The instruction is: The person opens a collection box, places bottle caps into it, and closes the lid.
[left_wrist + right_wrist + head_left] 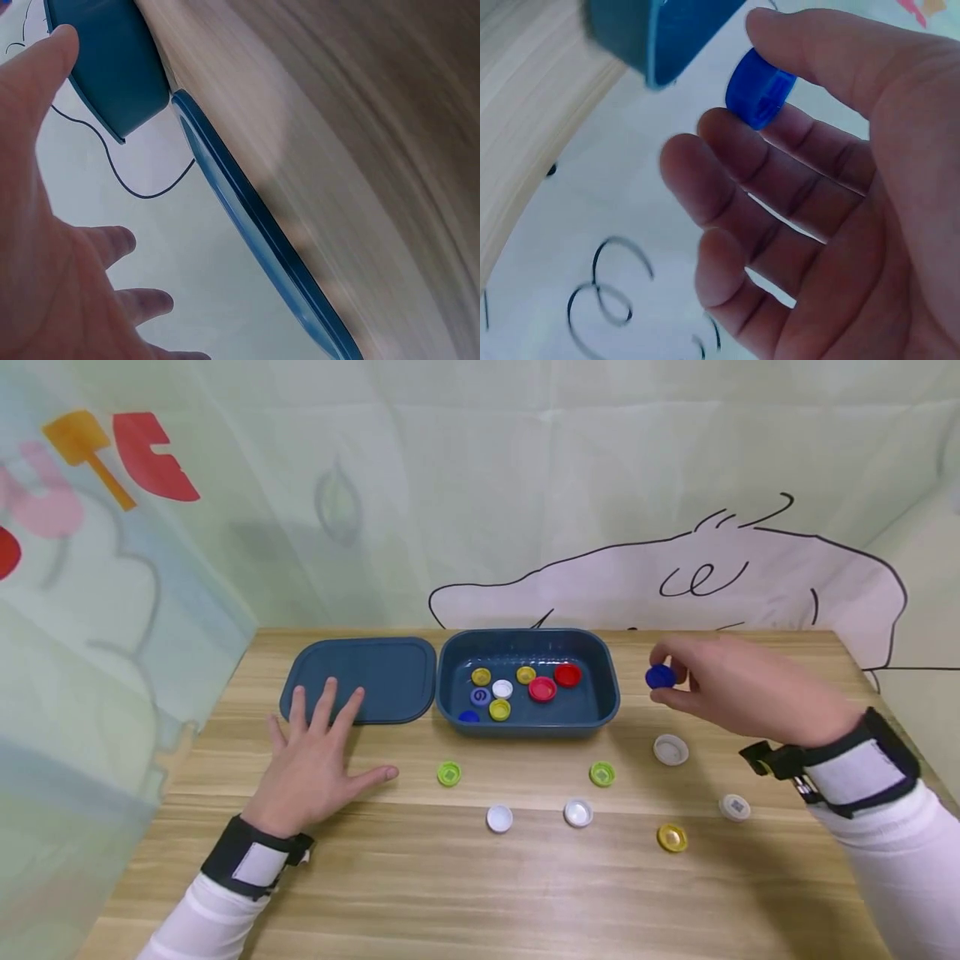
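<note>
- White sleeves (892, 852) are being worn nearest the camera, a black strap (221, 853) being worn at each wrist.
- By the right grip (750, 685), a blue cap (660, 677) is being pinched between thumb and fingertips; it is being held above the worktop (420, 893), just right of the tray (540, 728).
- By the left grip (311, 768), nothing is being grasped; its fingers are being spread over the near part of the lid (375, 672), and whether it is being touched cannot be told.
- Red caps (567, 675) and several yellow, white and blue ones are being contained by the tray; green caps (602, 774), white caps (578, 812) and a yellow cap (672, 837) are being borne by the worktop.
- As a judgement, the blue cap is best being pinched lightly by its side, lest it be squeezed out.
- Should sideways travel be needed, the fingers are best being kept higher than the tray's rim, so that nothing is being knocked.
</note>
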Action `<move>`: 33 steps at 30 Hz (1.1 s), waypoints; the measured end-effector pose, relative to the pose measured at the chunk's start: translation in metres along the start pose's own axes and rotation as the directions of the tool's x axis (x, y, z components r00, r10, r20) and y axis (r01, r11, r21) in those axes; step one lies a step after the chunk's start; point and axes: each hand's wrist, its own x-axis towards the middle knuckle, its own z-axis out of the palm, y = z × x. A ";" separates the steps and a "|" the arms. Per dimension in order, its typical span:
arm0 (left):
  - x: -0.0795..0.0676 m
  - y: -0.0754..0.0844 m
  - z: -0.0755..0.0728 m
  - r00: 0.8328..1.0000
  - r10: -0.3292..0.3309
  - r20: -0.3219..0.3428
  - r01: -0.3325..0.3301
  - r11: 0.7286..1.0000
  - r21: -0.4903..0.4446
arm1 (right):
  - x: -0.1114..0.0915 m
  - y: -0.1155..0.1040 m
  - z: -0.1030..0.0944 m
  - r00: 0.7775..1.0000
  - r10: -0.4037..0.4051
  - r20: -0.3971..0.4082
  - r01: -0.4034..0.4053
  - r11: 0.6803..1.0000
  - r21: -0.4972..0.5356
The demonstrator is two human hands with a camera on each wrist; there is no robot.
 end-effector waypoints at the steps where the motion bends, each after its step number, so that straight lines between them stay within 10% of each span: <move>1: -0.001 0.000 0.000 1.000 0.000 0.002 0.000 1.000 -0.001 | 0.007 -0.003 0.000 1.000 0.000 0.013 0.000 1.000 -0.002; 15: -0.003 0.000 -0.002 1.000 -0.012 0.005 0.012 1.000 0.005 | 0.088 -0.026 0.044 0.988 -0.092 0.126 0.106 0.988 -0.113; 33: -0.005 -0.001 -0.002 1.000 -0.007 0.002 0.007 1.000 0.003 | 0.090 -0.027 0.052 0.990 -0.088 0.111 0.102 0.988 -0.120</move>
